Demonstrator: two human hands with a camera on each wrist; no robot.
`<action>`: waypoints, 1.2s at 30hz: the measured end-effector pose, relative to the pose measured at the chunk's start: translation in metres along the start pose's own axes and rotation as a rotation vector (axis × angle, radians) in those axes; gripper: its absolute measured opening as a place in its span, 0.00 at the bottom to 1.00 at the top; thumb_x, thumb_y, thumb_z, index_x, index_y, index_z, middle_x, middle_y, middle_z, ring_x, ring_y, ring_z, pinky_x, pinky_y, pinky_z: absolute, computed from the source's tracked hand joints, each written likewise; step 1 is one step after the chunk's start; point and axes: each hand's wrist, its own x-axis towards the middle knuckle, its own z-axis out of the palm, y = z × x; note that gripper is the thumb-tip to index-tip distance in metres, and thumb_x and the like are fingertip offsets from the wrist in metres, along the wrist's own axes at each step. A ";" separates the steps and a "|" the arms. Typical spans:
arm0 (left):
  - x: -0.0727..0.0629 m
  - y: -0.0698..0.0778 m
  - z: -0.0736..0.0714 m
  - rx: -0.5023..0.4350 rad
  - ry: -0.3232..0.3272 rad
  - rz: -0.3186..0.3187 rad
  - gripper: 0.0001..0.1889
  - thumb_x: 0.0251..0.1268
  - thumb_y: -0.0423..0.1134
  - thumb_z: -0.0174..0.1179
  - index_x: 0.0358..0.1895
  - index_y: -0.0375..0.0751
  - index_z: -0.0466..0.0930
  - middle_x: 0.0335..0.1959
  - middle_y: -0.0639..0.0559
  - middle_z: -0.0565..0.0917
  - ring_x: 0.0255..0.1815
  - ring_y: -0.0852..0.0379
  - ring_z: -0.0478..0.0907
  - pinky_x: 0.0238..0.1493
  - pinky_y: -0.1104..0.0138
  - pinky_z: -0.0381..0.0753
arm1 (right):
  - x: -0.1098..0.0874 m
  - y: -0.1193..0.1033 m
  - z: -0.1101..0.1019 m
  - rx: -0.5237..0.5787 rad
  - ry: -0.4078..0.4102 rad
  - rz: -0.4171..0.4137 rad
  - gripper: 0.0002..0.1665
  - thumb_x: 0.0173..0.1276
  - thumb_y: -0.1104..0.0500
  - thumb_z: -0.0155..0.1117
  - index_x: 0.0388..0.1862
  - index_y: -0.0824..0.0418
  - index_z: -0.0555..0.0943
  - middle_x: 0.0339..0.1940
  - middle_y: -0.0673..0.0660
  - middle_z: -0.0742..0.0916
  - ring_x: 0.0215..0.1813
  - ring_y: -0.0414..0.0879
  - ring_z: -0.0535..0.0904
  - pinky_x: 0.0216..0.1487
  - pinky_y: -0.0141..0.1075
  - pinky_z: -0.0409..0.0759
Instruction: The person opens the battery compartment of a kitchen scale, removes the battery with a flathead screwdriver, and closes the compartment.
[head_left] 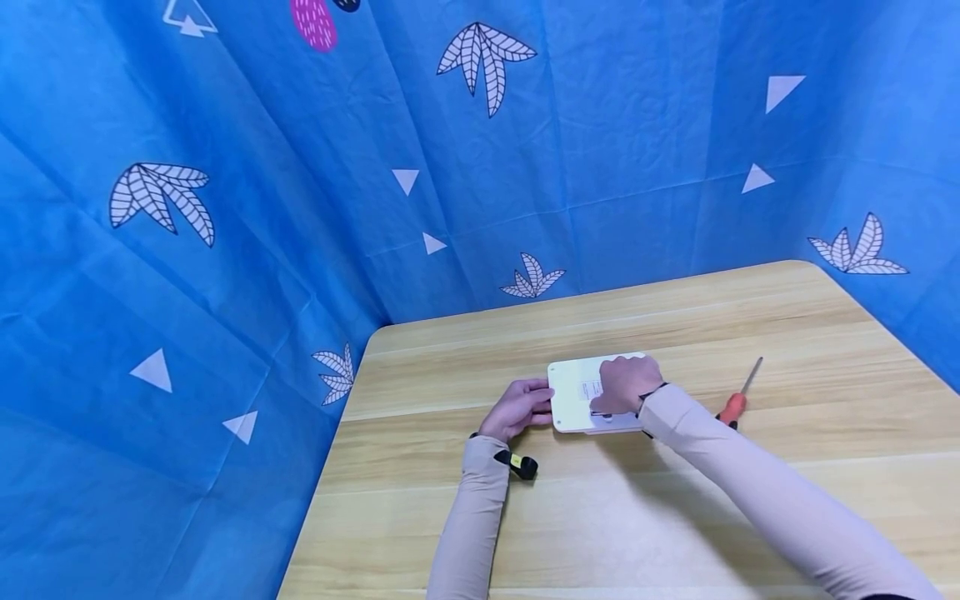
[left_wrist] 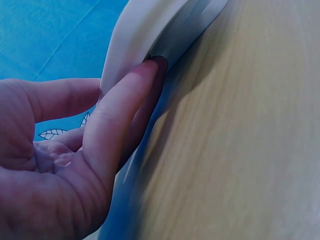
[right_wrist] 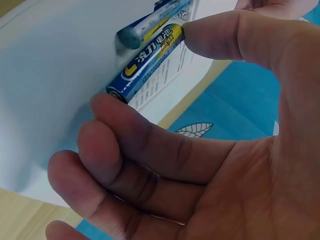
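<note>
A flat white rectangular device (head_left: 567,393) with rounded corners is held tilted over the table, its labelled face towards the head camera. My left hand (head_left: 517,410) grips its left edge, thumb on one side and fingers on the other. Across the device's right part reaches my right hand (head_left: 625,386). Seen from the right wrist, the thumb and index finger pinch a blue and yellow battery (right_wrist: 147,62) by its two ends. Beside it, a second battery (right_wrist: 155,24) lies at an opening in the white face. How deep the pinched battery sits cannot be told.
A screwdriver (head_left: 735,407) with a red and black handle lies on the wooden table (head_left: 420,492), right of the device. Blue patterned cloth (head_left: 622,167) hangs behind the table and along its sides. A black and yellow strap piece (head_left: 519,464) sticks out from the left wrist.
</note>
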 end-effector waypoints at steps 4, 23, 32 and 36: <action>0.000 -0.001 0.000 0.000 0.005 -0.003 0.23 0.79 0.31 0.54 0.71 0.23 0.68 0.61 0.29 0.83 0.45 0.52 0.89 0.54 0.59 0.91 | -0.005 0.003 -0.003 0.010 0.015 -0.016 0.19 0.57 0.44 0.69 0.26 0.57 0.77 0.23 0.52 0.80 0.27 0.48 0.75 0.26 0.40 0.74; 0.000 -0.003 -0.001 -0.015 0.006 0.001 0.23 0.78 0.30 0.55 0.70 0.25 0.70 0.60 0.32 0.84 0.48 0.52 0.88 0.52 0.60 0.91 | -0.009 0.032 -0.010 0.051 0.027 -0.032 0.23 0.62 0.42 0.68 0.21 0.56 0.75 0.19 0.50 0.71 0.25 0.46 0.71 0.27 0.39 0.68; -0.002 -0.001 0.001 -0.021 0.002 0.003 0.22 0.77 0.30 0.55 0.70 0.26 0.71 0.60 0.32 0.84 0.48 0.52 0.88 0.53 0.59 0.91 | -0.010 0.055 -0.017 0.053 0.055 -0.038 0.27 0.63 0.42 0.67 0.15 0.51 0.64 0.17 0.48 0.66 0.23 0.44 0.66 0.24 0.39 0.65; -0.001 -0.002 0.001 -0.017 0.006 0.005 0.22 0.78 0.30 0.54 0.70 0.25 0.70 0.60 0.31 0.84 0.47 0.52 0.89 0.53 0.59 0.91 | -0.009 0.068 -0.017 0.079 0.058 -0.050 0.28 0.63 0.43 0.67 0.14 0.50 0.63 0.16 0.47 0.64 0.21 0.42 0.62 0.23 0.35 0.60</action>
